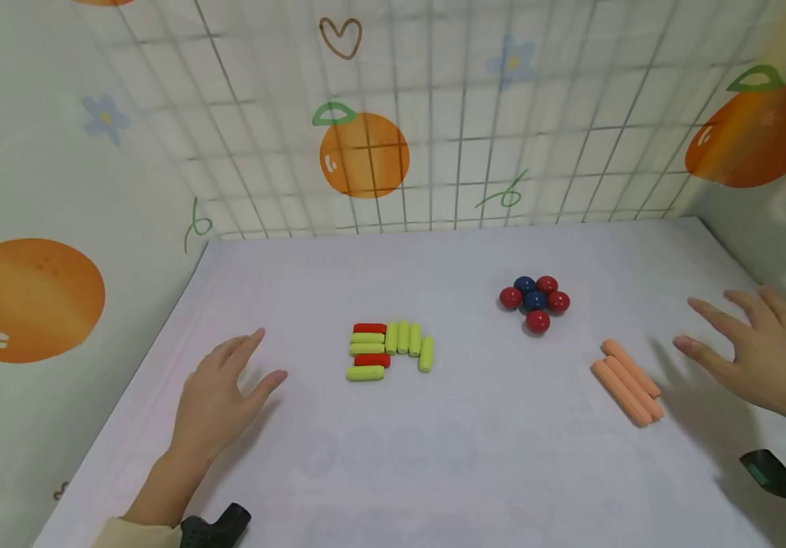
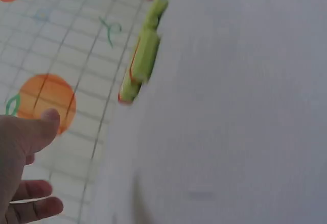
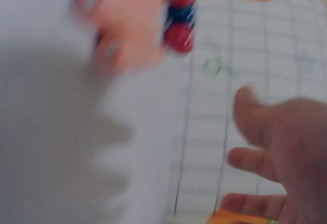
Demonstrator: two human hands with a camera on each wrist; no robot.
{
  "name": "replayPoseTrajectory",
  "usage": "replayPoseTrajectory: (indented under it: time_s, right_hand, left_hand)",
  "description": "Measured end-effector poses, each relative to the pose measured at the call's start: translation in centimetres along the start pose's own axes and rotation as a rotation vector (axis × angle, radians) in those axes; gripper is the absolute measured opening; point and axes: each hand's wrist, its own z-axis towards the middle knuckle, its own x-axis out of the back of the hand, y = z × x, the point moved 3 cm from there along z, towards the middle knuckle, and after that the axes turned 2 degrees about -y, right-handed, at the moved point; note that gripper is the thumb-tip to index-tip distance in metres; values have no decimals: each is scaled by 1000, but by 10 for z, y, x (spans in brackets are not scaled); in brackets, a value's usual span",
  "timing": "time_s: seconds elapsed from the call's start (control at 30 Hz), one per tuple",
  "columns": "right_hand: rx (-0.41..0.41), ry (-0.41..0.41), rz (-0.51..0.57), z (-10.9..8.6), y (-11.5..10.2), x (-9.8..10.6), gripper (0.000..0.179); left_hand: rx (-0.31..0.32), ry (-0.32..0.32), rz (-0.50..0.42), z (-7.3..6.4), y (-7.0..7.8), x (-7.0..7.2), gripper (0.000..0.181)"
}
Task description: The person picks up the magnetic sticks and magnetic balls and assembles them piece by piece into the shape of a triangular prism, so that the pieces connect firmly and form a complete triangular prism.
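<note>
My left hand point(image 1: 221, 392) hovers over the left part of the table, fingers spread and holding nothing. Nearest to it lies a group of short yellow-green sticks point(image 1: 365, 373) with two red sticks point(image 1: 372, 360) among them, some lying crosswise and some lengthwise. At the right, my right hand point(image 1: 762, 350) hangs above the surface with its fingers apart and nothing in them. Three longer salmon-coloured sticks point(image 1: 628, 388) lie slanted side by side, just left of that hand and apart from it. Behind them sit several shiny red balls point(image 1: 538, 322) clustered with two blue balls point(image 1: 535, 301).
The white table point(image 1: 434, 487) ends at the back against a wire grid point(image 1: 461, 137) covered by a sheet printed with oranges. Similar printed sheeting point(image 1: 57, 190) stands along the left and right sides. Dark wrist-mounted devices point(image 1: 217, 527) show near both wrists.
</note>
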Motion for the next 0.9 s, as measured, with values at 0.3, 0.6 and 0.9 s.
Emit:
replayPoseTrajectory:
  time_s: [0.3, 0.6, 0.9]
  right_hand:
    - [3, -194, 388, 11, -64, 9, 46]
    - [-7, -344, 523, 21, -115, -11, 47]
    - [-86, -446, 589, 43, -129, -27, 68]
  left_hand:
    - [96, -310, -285, 18, 43, -47, 34]
    - [38, -383, -296, 35, 55, -67, 27]
    - [29, -380, -318, 37, 57, -75, 26]
